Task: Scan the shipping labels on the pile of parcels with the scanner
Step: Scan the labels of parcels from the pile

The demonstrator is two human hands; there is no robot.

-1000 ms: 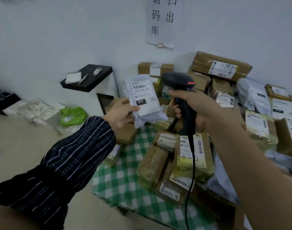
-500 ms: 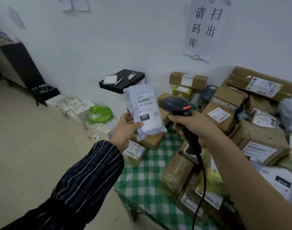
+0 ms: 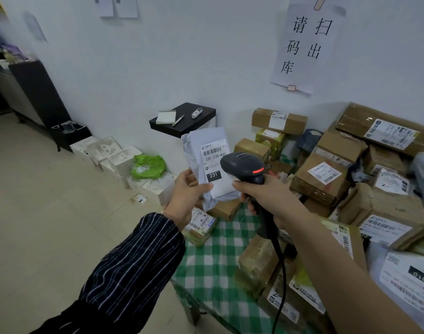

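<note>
My left hand (image 3: 185, 192) grips a pale grey poly-bag parcel (image 3: 201, 150) upright, with its white shipping label (image 3: 214, 155) facing me; the label reads 231-239-K01. My right hand (image 3: 261, 196) grips the handle of a black barcode scanner (image 3: 244, 166), whose head overlaps the label's right edge. A red light shows on the scanner's head, and its black cable (image 3: 279, 273) hangs down over the table. The pile of brown cardboard parcels (image 3: 324, 174) with labels covers the table to the right.
The table has a green-and-white checked cloth (image 3: 215, 259). A black wall shelf (image 3: 184, 118) with a notepad, pen and small device is behind the parcel. White boxes (image 3: 109, 153) and a green bag (image 3: 148, 166) lie on the floor at left, by a black bin (image 3: 68, 133).
The view has swung left and up. The scanner's head has moved closer to the held parcel and now overlaps its label. My left hand still holds the parcel upright.
</note>
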